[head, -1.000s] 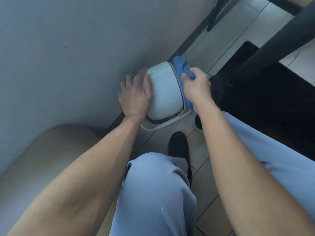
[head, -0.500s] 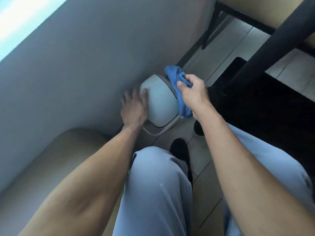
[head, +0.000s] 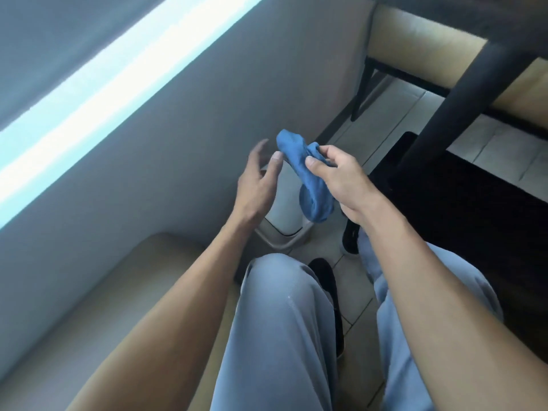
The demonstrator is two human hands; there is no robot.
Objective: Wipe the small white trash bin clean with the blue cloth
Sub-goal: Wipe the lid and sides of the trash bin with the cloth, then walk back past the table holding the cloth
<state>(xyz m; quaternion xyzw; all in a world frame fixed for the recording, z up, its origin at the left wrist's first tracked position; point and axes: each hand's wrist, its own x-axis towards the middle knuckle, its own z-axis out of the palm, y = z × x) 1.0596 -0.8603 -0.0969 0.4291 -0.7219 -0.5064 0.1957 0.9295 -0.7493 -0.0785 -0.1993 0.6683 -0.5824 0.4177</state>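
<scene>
A smooth, matte grey wall (head: 154, 149) fills the left and far side, cut by a bright diagonal band of light. Against it on the near left sits a rounded seat (head: 124, 292) in tan, leather-like upholstery. To the right, a thick dark table leg (head: 444, 114) slants down onto a black mat (head: 474, 221) over pale square floor tiles (head: 394, 114). Two knees in soft light-blue trousers (head: 281, 336) fill the near centre. The small white trash bin (head: 284, 197) stands on the floor by the wall, just beyond the knees; its smooth plastic body has a rounded top and a paler rim, and is partly hidden behind the hands. The right hand (head: 341, 179) pinches the blue cloth (head: 305, 176), a soft knit bunched into a long drooping roll, held above the bin. The left hand (head: 255, 182) hovers beside the cloth, fingers spread and relaxed, holding nothing.
</scene>
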